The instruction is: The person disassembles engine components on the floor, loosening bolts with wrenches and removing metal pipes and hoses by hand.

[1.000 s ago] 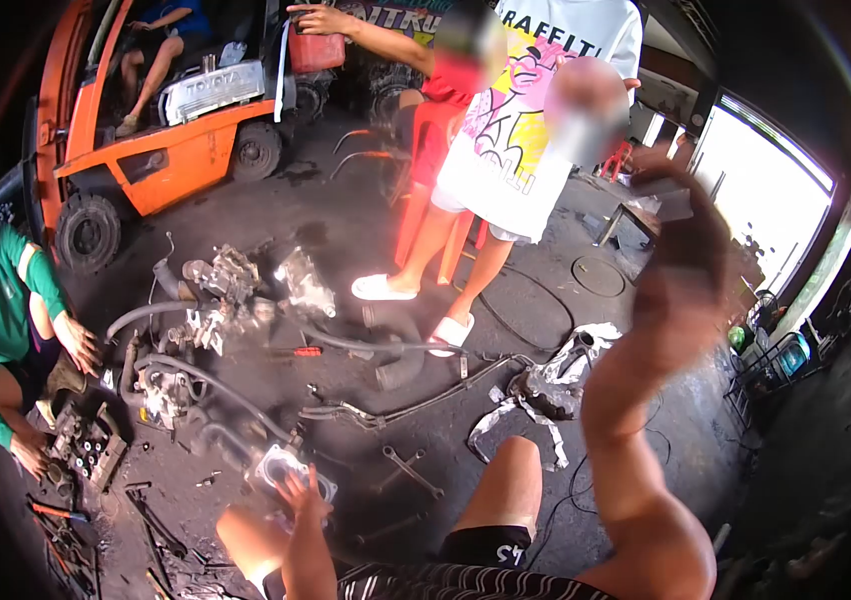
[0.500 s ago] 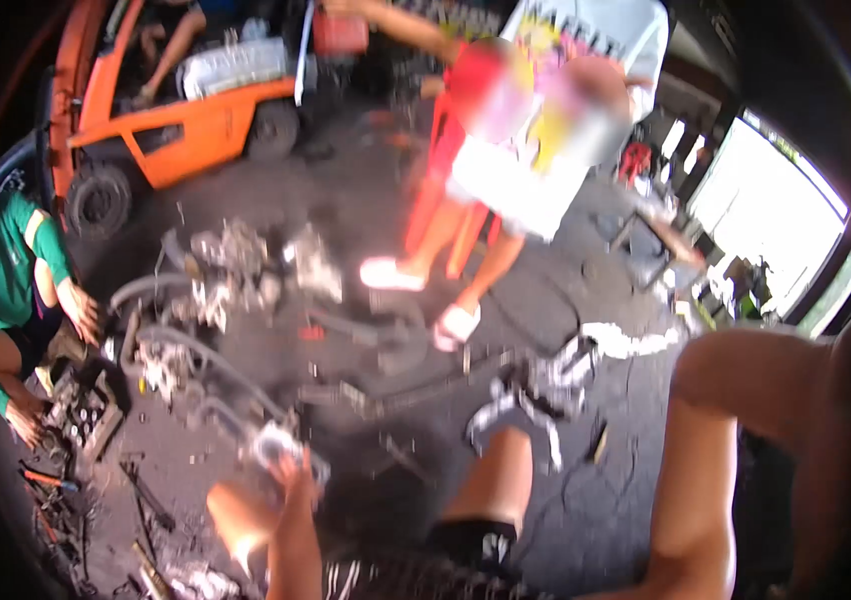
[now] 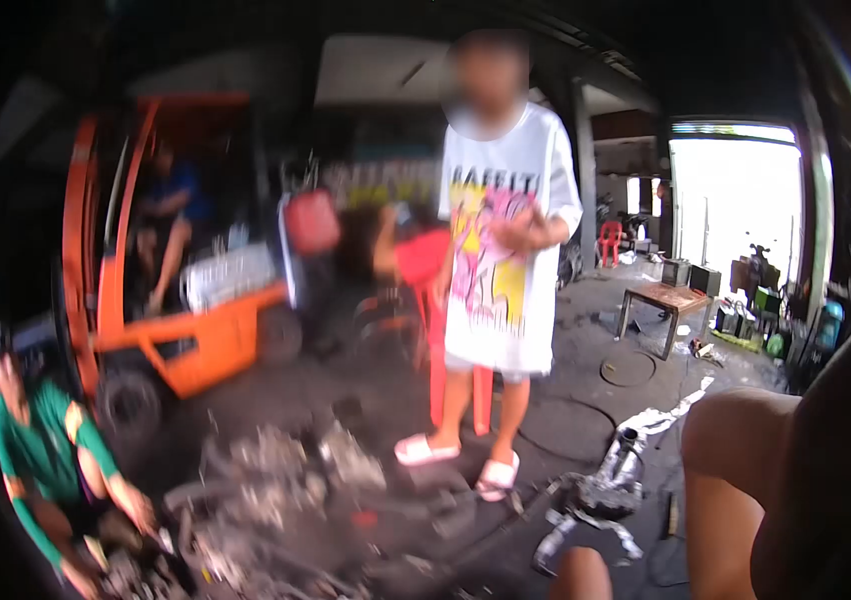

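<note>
Neither of my hands shows in the head view now. My bent right arm (image 3: 731, 470) fills the lower right, and its hand is out of frame. My knee (image 3: 583, 577) pokes up at the bottom edge. In front of it on the dark floor lies a part wrapped in silvery foil (image 3: 601, 495), with a strip trailing up to the right. Blurred metal machine parts (image 3: 266, 475) with hoses spread across the lower left of the floor.
A person in a green top (image 3: 46, 440) crouches at left among parts. An orange forklift (image 3: 211, 330) stands behind, someone seated in it. A person in a white shirt (image 3: 501, 240) stands ahead by a red chair (image 3: 436, 370). A low wooden table (image 3: 668, 297) is at right.
The view has tilted up, so the floor parts sit lower. My left hand, over a pale metal part earlier, has left the frame. The standing person's head now shows, blurred.
</note>
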